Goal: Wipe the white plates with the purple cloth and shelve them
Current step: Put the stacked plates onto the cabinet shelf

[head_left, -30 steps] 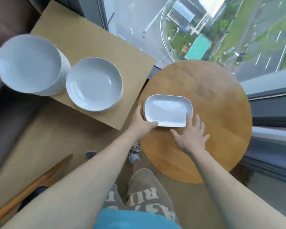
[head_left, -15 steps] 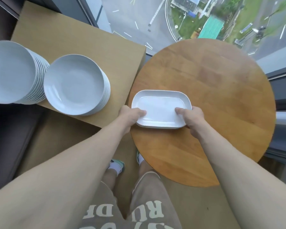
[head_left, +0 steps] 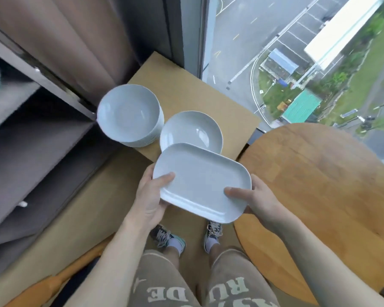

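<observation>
Both hands grip 1 white rectangular ceramic plate (head_left: 201, 181) in air: left hand (head_left: 150, 197) and right hand (head_left: 258, 201) each pinch an end, thumbs on top.

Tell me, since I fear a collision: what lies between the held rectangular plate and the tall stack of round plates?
In the head view, only bare tan tabletop separates the rectangular plate from the stack; the single bowl sits just right of that gap.

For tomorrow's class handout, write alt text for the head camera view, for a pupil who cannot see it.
Two hands, left and right, hold a white rectangular plate above the floor. Behind it, two stacks of round white plates sit on a square wooden table; a round wooden table stands to the right.
</observation>
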Action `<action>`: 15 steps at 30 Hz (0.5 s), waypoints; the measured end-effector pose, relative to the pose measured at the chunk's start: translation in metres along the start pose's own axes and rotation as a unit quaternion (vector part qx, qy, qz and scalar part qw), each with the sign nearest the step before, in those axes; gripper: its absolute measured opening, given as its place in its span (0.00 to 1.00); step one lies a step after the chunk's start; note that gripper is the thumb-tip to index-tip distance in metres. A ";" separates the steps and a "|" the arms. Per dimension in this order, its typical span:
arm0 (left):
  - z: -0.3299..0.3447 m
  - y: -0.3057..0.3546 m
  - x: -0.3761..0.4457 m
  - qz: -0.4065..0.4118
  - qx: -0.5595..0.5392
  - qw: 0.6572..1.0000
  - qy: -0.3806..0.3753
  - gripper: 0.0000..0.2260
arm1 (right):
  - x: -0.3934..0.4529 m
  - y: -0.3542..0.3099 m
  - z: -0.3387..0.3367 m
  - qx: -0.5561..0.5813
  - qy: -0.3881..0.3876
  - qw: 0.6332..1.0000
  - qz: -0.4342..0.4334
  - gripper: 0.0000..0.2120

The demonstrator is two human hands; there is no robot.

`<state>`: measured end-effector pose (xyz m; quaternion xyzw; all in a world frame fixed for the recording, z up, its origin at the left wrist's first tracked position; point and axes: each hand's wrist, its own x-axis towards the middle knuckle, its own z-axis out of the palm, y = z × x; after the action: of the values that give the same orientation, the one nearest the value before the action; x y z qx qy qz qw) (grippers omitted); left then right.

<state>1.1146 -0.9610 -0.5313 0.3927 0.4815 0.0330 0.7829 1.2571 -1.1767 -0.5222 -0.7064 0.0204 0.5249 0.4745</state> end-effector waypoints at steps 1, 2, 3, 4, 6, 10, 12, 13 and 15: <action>-0.019 0.017 -0.008 0.022 -0.008 1.000 0.012 0.24 | -0.002 -0.020 0.021 -0.037 -0.033 0.999 -0.006 0.33; -0.040 0.034 -0.015 0.041 -0.013 0.999 0.023 0.24 | -0.004 -0.041 0.042 -0.075 -0.070 0.995 -0.013 0.31; -0.061 0.051 -0.024 0.055 -0.019 0.998 0.032 0.25 | -0.005 -0.060 0.061 -0.116 -0.107 0.987 -0.018 0.28; -0.084 0.067 -0.031 0.066 -0.022 0.997 0.037 0.25 | -0.006 -0.079 0.081 -0.155 -0.139 0.978 -0.024 0.27; -0.128 0.097 -0.047 0.078 -0.022 0.996 0.045 0.23 | -0.006 -0.120 0.123 -0.211 -0.167 0.962 -0.040 0.27; -0.210 0.140 -0.076 0.075 -0.041 0.993 0.076 0.22 | 0.000 -0.184 0.225 -0.245 -0.239 0.935 -0.095 0.29; -0.246 0.153 -0.089 0.063 -0.060 0.991 0.105 0.19 | 0.001 -0.198 0.281 -0.310 -0.278 0.898 -0.142 0.28; -0.263 0.159 -0.095 0.058 -0.073 0.988 0.120 0.16 | 0.001 -0.201 0.306 -0.326 -0.291 0.885 -0.162 0.26; -0.292 0.167 -0.102 0.048 -0.113 0.981 0.151 0.14 | 0.004 -0.200 0.348 -0.308 -0.311 0.882 -0.173 0.24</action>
<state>0.8869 -0.7197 -0.4156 0.3146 0.5683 0.1836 0.7378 1.1129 -0.8243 -0.3956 -0.6097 -0.4131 0.6070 0.2984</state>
